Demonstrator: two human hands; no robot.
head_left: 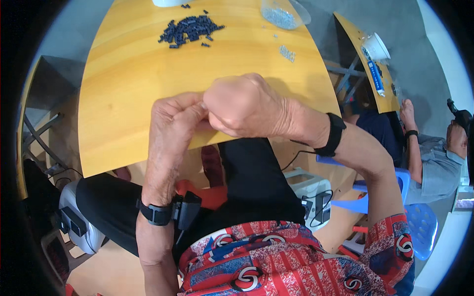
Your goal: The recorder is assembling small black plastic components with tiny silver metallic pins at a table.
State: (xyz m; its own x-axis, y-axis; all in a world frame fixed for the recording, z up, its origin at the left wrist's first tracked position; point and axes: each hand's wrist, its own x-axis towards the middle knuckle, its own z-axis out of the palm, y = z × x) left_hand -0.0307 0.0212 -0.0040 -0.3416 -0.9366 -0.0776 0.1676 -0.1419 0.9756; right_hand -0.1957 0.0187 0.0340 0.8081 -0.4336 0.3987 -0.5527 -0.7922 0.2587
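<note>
Over the near part of the yellow wooden table (123,98), my two hands meet knuckle to knuckle. My left hand (174,118) is closed, with its thumb and fingers pinched together. My right hand (242,106) is curled tight beside it, its back toward me, hiding whatever lies between the fingertips. Farther off lies a loose pile of small black plastic parts (190,29), with a few stray ones around it. A small group of thin silvery metal pieces (287,53) rests to the right.
A clear plastic container (281,17) of small silvery pieces sits at the far right, and part of a white container (170,2) shows at the far edge. On the right, another person (434,163) sits by a second table (387,101) with a white tub (376,47) on it.
</note>
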